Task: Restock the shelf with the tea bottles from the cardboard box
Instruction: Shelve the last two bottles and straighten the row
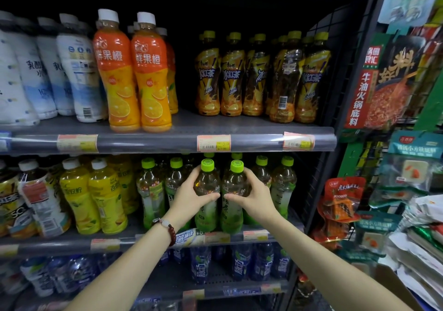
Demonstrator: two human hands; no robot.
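Orange juice bottles stand upper left, yellow drink bottles below them, snack packets hang far right.

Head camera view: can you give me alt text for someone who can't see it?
Two bare hands, left and right, each grip a green-capped clear plastic tea bottle, left one and right one, side by side at the front of the grey metal middle shelf. Matching bottles stand around them; amber yellow-capped tea bottles fill the shelf above.

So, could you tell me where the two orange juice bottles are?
The orange juice bottles stand front on the upper shelf, left of centre, between white bottles and iced tea.
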